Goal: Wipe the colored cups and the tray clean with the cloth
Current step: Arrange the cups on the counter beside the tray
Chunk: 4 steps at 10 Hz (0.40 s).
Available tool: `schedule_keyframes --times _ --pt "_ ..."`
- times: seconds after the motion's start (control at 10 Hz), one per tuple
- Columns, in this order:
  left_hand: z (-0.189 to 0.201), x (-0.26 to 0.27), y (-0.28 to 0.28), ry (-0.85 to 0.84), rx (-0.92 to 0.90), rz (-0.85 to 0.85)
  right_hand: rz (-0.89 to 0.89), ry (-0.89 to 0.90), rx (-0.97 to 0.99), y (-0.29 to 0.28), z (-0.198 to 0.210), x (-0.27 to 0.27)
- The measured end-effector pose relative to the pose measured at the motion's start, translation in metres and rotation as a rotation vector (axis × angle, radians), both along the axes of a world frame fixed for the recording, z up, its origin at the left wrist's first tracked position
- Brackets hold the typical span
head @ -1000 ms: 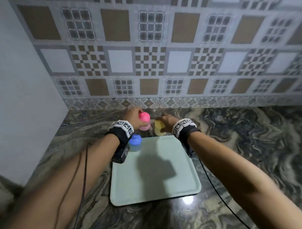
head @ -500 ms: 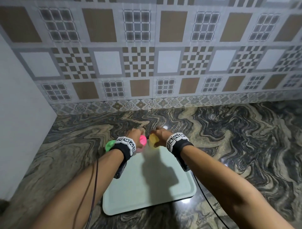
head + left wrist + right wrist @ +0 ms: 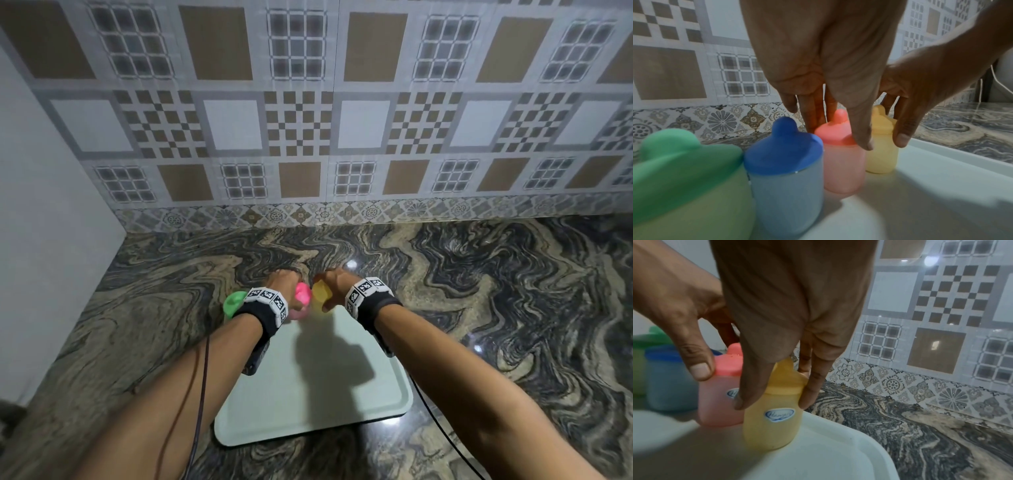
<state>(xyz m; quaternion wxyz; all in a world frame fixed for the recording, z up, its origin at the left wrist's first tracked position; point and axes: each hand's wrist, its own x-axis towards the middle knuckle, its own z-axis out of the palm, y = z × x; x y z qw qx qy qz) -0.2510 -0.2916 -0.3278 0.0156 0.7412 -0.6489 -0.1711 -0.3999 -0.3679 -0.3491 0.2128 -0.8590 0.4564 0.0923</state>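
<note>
Four lidded cups stand in a row along the far edge of the pale tray (image 3: 308, 394): green (image 3: 684, 170), blue (image 3: 785, 162), pink (image 3: 838, 162) and yellow (image 3: 881, 149). My left hand (image 3: 838, 134) reaches down over the pink cup (image 3: 303, 296) and grips its lid between thumb and fingers. Beside it, my right hand (image 3: 772, 402) holds the yellow cup (image 3: 772, 418) from above, thumb on one side and fingers on the other. In the head view the green cup (image 3: 234, 301) peeks out left of my left wrist, which hides the blue one. No cloth shows in any view.
The tray (image 3: 838, 451) lies on a dark swirled marble counter (image 3: 479, 308). A patterned tile wall (image 3: 308, 137) closes the back and a plain white wall (image 3: 41, 240) the left. Thin cables (image 3: 202, 377) hang from both wrists.
Both hands have kept their hold on the pink and yellow cups. The head view has shifted, so the green cup now shows and the blue one is hidden behind my left wrist.
</note>
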Motion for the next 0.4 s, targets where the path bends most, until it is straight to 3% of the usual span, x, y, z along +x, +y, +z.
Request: schedule_keyframes --times 0.1,0.2,0.3,0.4 --pt "-0.003 0.002 -0.001 0.027 0.015 0.002 0.02 -0.005 -0.035 -0.001 -0.003 0.0" --pt "-0.002 0.006 0.0 0.165 0.008 0.016 0.05 0.077 -0.075 0.004 0.0 -0.002" --pt "0.007 0.018 -0.003 0.186 -0.122 0.058 0.03 0.073 -0.038 0.007 0.006 -0.008" --pt "0.024 0.042 0.002 0.18 -0.329 0.204 -0.054 0.044 -0.021 0.008 0.016 -0.018"
